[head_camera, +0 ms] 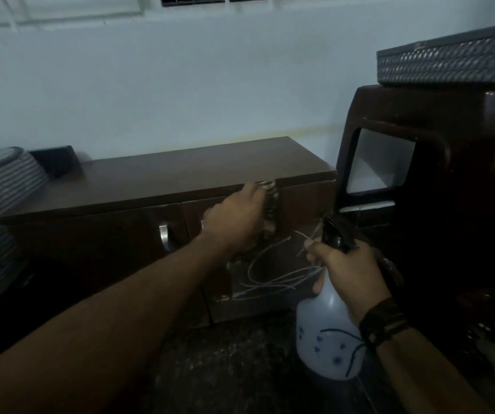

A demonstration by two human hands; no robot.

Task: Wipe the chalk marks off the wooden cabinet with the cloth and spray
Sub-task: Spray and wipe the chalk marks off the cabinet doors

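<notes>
— What have we got in each hand?

— Our left hand (234, 218) presses a patterned cloth (271, 204) flat against the front of the wooden cabinet (156, 174), high on the right-hand door, just under the top edge. The cloth bunches out past our knuckles on the far side; how the fingers lie behind it we cannot tell, since the back of the hand hides them.

— And the other?

— Our right hand (349, 273) is wrapped round the neck of the spray bottle (325, 333), fingers curled tight beneath its dark trigger head (337, 234). The nozzle points toward the cabinet door. The pale bottle body, printed with small blue flowers, hangs below our fist, and a dark braided band (385, 321) sits on that wrist.

— Where are the chalk marks?

— The chalk marks (273, 273) are pale looping lines on the same door, below the cloth hand and just left of the bottle hand, lying between the two grips. The cloth sits above the scribbles, touching only their upper end, if at all; the blur keeps us from saying more.

— Anything else near our hands?

— Left of the cloth hand, two metal door handles (165, 234) show. Right of the bottle hand stands a dark brown plastic stool (419, 115) with a grey woven box (449, 67) on top. Far left is a striped fabric bundle (4, 174).
</notes>
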